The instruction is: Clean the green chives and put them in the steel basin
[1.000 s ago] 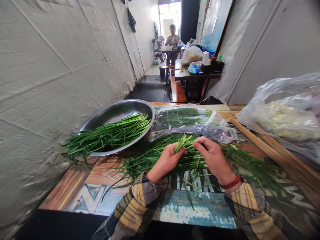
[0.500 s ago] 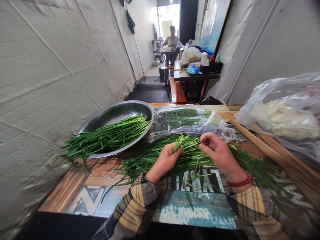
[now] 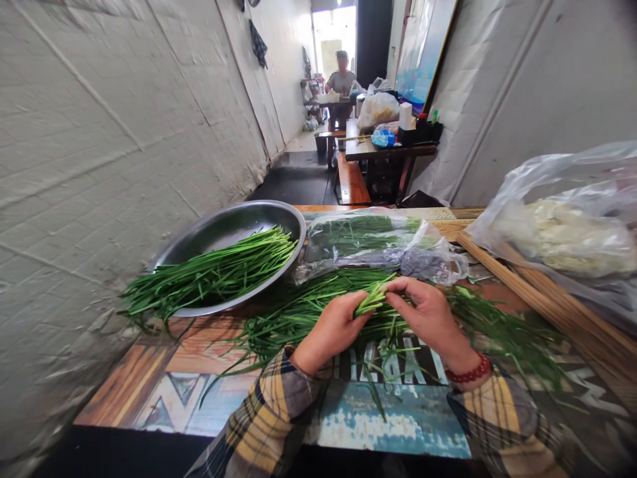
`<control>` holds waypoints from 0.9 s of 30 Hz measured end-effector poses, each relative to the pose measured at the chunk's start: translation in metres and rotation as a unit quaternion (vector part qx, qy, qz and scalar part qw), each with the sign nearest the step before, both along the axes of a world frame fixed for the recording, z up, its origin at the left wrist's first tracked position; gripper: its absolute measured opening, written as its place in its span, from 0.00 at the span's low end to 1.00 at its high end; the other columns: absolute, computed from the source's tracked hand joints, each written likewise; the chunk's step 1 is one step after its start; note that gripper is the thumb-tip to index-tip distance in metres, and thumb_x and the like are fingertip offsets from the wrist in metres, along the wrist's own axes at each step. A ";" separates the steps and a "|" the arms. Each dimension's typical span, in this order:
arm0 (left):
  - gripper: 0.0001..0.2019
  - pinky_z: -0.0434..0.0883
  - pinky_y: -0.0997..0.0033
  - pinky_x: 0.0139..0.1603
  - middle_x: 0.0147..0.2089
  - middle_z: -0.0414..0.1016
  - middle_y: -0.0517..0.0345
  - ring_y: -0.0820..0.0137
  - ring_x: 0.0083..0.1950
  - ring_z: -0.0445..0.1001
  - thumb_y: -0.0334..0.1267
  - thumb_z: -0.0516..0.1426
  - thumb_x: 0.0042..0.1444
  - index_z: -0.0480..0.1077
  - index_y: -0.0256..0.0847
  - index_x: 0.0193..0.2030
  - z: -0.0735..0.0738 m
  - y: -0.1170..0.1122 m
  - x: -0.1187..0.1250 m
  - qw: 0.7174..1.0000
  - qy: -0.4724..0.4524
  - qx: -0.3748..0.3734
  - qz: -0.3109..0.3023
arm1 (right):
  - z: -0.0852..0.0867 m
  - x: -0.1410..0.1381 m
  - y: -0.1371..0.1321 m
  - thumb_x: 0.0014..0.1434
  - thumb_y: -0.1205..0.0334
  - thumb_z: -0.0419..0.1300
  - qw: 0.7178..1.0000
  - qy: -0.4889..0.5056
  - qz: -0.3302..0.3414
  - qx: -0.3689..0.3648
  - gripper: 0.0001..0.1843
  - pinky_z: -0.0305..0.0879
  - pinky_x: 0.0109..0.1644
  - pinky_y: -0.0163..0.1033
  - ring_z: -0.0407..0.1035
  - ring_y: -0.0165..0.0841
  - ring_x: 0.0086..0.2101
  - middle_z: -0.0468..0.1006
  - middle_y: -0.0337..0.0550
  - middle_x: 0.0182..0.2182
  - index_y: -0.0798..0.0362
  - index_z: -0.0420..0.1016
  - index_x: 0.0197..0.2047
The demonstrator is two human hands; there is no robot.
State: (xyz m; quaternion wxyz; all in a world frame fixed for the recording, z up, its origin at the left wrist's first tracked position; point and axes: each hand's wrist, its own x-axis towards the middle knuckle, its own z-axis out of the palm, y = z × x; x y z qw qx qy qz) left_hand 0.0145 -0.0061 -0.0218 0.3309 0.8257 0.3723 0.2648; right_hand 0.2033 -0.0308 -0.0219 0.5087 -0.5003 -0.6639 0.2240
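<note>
My left hand [image 3: 332,332] is closed around a small bunch of garlic chives [image 3: 371,300], whose pale stem ends poke out past the thumb and point right. At those ends, my right hand [image 3: 428,320] pinches with thumb and fingertips; exactly what lies in the pinch is partly hidden. Beneath both hands spreads a loose pile of chives [image 3: 288,317] on the table. To the left, a steel basin [image 3: 212,229] holds a thick bundle of chives [image 3: 229,272], leaves hanging over its rim.
Behind the pile lies a clear plastic bag [image 3: 358,242] with more greens inside. Loose leaves [image 3: 507,335] are scattered right of my right hand, beside long wooden sticks [image 3: 542,292] and a bag of pale food [image 3: 572,232]. A person [image 3: 342,81] sits far back, beyond a cluttered table [image 3: 373,151].
My right hand has moved left to the stem ends of the bunch, closing the gap between the hands. The bunch has shifted slightly right and tilted lower.
</note>
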 end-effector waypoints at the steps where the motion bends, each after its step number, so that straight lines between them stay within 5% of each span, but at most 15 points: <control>1: 0.09 0.61 0.73 0.37 0.32 0.71 0.59 0.71 0.35 0.66 0.38 0.50 0.63 0.67 0.39 0.33 -0.001 -0.001 0.000 1.000 0.013 0.012 0.007 | 0.000 0.001 -0.001 0.61 0.55 0.57 1.000 0.008 0.009 -0.002 0.10 0.70 0.43 0.43 0.75 0.36 0.36 0.81 0.42 0.35 0.49 0.77 0.40; 3: 0.08 0.61 0.73 0.37 0.33 0.71 0.59 0.70 0.35 0.66 0.36 0.50 0.62 0.67 0.39 0.34 -0.002 -0.003 0.000 0.998 0.045 0.036 0.023 | 0.002 0.002 -0.003 0.64 0.51 0.53 0.999 0.037 0.030 0.008 0.19 0.68 0.51 0.45 0.73 0.38 0.47 0.78 0.45 0.49 0.47 0.71 0.55; 5: 0.05 0.61 0.71 0.37 0.35 0.72 0.57 0.68 0.36 0.67 0.32 0.50 0.60 0.66 0.40 0.35 -0.002 -0.005 0.001 0.994 0.083 0.061 0.034 | 0.004 0.000 -0.007 0.66 0.47 0.47 0.994 0.056 0.091 0.019 0.29 0.60 0.62 0.49 0.62 0.40 0.60 0.65 0.46 0.63 0.45 0.55 0.68; 7: 0.04 0.62 0.70 0.37 0.36 0.72 0.54 0.67 0.37 0.68 0.30 0.52 0.57 0.66 0.39 0.36 -0.002 -0.006 0.001 0.990 0.111 0.078 0.038 | 0.005 -0.005 -0.010 0.66 0.42 0.44 0.982 0.040 0.187 0.001 0.34 0.48 0.69 0.50 0.51 0.39 0.66 0.53 0.43 0.68 0.43 0.45 0.71; 9: 0.03 0.62 0.70 0.37 0.36 0.72 0.53 0.66 0.37 0.68 0.29 0.52 0.56 0.65 0.39 0.35 -0.004 -0.005 0.001 0.989 0.110 0.085 0.044 | 0.004 -0.007 -0.010 0.65 0.40 0.43 0.969 0.038 0.244 -0.028 0.35 0.43 0.70 0.50 0.48 0.39 0.67 0.52 0.41 0.69 0.42 0.44 0.71; 14: 0.05 0.63 0.72 0.38 0.34 0.71 0.56 0.70 0.36 0.68 0.32 0.49 0.62 0.64 0.40 0.35 -0.006 -0.002 -0.003 0.993 0.015 0.083 0.082 | -0.004 0.003 -0.002 0.67 0.42 0.39 0.974 0.155 0.164 -0.018 0.31 0.49 0.68 0.53 0.53 0.39 0.65 0.56 0.42 0.67 0.41 0.48 0.70; 20: 0.07 0.66 0.69 0.39 0.38 0.72 0.54 0.67 0.38 0.70 0.28 0.50 0.58 0.65 0.41 0.40 -0.002 -0.010 0.002 0.987 0.084 0.121 0.068 | -0.013 -0.013 -0.003 0.55 0.41 0.61 0.981 -0.011 0.191 -0.045 0.47 0.49 0.68 0.55 0.52 0.44 0.65 0.56 0.50 0.67 0.46 0.45 0.71; 23: 0.06 0.68 0.66 0.39 0.39 0.72 0.52 0.65 0.39 0.71 0.31 0.49 0.61 0.64 0.40 0.42 -0.004 -0.016 0.009 0.975 0.145 0.155 0.062 | -0.018 -0.028 -0.006 0.56 0.41 0.61 0.978 -0.015 0.203 -0.053 0.44 0.50 0.68 0.54 0.54 0.44 0.64 0.60 0.52 0.65 0.47 0.51 0.69; 27: 0.09 0.70 0.62 0.43 0.40 0.71 0.49 0.63 0.42 0.71 0.32 0.44 0.64 0.63 0.38 0.42 -0.009 -0.020 0.018 0.959 0.180 0.213 0.048 | -0.026 -0.047 -0.010 0.64 0.45 0.52 0.981 0.099 0.146 -0.085 0.32 0.57 0.64 0.52 0.61 0.40 0.61 0.67 0.49 0.61 0.46 0.55 0.67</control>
